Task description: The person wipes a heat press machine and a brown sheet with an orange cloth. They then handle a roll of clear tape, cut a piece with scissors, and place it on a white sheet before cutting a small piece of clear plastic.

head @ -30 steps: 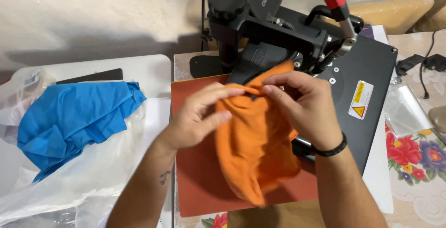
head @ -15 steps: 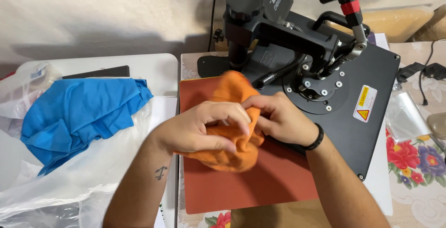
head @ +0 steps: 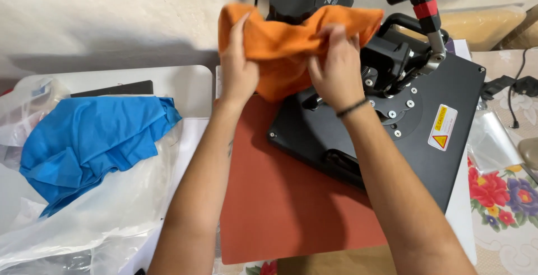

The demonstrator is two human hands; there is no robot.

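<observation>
Both my hands hold an orange garment (head: 288,39) up in the air above the back of a heat press. My left hand (head: 238,65) grips its left side, and my right hand (head: 335,67) grips its right part, a dark band on that wrist. Below lies the press's rust-red lower pad (head: 280,196), bare. The black upper platen (head: 403,123) is swung out to the right, with its lever and red-banded handle (head: 425,6) standing up behind.
A blue garment (head: 89,137) lies on clear plastic bags (head: 78,219) on the white table at left. A floral tablecloth (head: 504,196), a clear plastic sleeve (head: 493,137) and black cables (head: 515,87) sit at right. A pale wall runs behind.
The orange garment was bunched on the red pad under both hands. I have lifted it up and away from the pad, spreading it between my hands.
</observation>
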